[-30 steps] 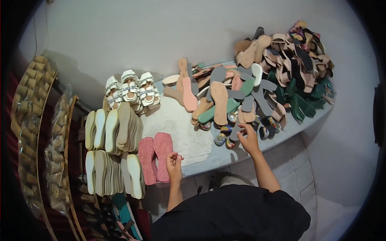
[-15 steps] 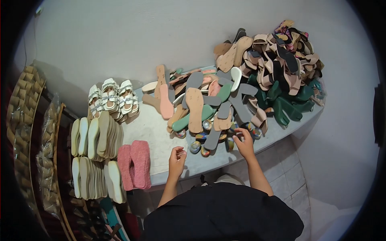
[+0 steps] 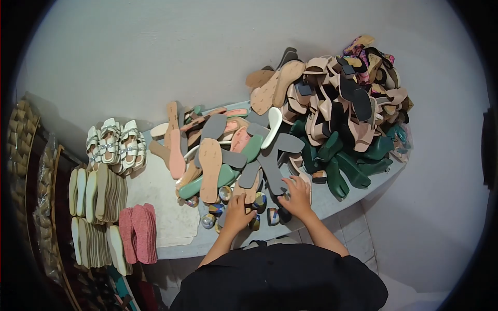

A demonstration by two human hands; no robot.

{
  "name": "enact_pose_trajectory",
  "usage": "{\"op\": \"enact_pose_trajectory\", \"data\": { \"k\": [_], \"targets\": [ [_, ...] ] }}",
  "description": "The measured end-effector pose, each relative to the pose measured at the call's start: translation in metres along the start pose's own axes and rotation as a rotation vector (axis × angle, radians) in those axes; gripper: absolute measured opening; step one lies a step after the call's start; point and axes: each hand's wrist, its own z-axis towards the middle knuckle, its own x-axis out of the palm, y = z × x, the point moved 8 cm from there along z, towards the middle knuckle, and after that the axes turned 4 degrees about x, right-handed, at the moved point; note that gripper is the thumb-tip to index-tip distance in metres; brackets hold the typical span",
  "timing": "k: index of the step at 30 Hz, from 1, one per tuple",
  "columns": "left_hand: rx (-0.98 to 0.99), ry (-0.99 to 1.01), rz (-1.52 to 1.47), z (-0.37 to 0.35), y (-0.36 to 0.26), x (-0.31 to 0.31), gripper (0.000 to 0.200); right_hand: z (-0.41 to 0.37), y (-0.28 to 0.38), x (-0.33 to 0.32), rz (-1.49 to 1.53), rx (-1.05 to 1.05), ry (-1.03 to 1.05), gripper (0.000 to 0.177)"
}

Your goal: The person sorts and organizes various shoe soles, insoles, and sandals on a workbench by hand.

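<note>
My left hand (image 3: 238,213) is over the front edge of the shoe-part pile, its fingers apart at a tan insole (image 3: 248,194) and a multicoloured heel (image 3: 259,202). To its right, my right hand (image 3: 296,197) spreads its fingers over the pile beside a long grey sole (image 3: 272,173). Neither hand visibly holds anything, though contact at the fingertips is unclear. Round patterned heels (image 3: 273,216) lie between and around the hands. Behind them are a large tan insole (image 3: 210,171), a green sole (image 3: 207,182) and a white sole (image 3: 272,128).
Sandals with straps (image 3: 358,103) and green shoe lasts (image 3: 348,170) are heaped at the right of the table (image 3: 171,253). White sandals (image 3: 110,141), stacked beige insoles (image 3: 106,199) and pink insoles (image 3: 139,234) stand at the left. Shelves line the far left.
The view has shifted right, so most items appear further left. My left hand has moved from the table's front area to the pile. My right hand has opened wider over it.
</note>
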Motion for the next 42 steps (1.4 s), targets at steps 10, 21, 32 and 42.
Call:
{"op": "enact_pose_trajectory", "data": {
  "k": [10,21,32,42],
  "targets": [
    [-0.079,-0.286,0.059,0.008,0.018,-0.032,0.055,-0.001,-0.032,0.047,0.056,-0.061,0.069,0.063],
    [-0.542,-0.270,0.298,0.020,0.100,-0.046,0.085,0.020,-0.051,0.069,-0.052,-0.057,-0.220,0.047],
    [-0.411,-0.336,0.378,0.015,0.097,-0.045,0.063,0.065,-0.077,-0.022,0.126,0.038,-0.522,0.040],
    [-0.380,-0.610,-0.066,0.002,0.116,-0.062,0.050,0.078,-0.077,-0.021,0.791,0.180,-0.465,0.022]
  ]
}}
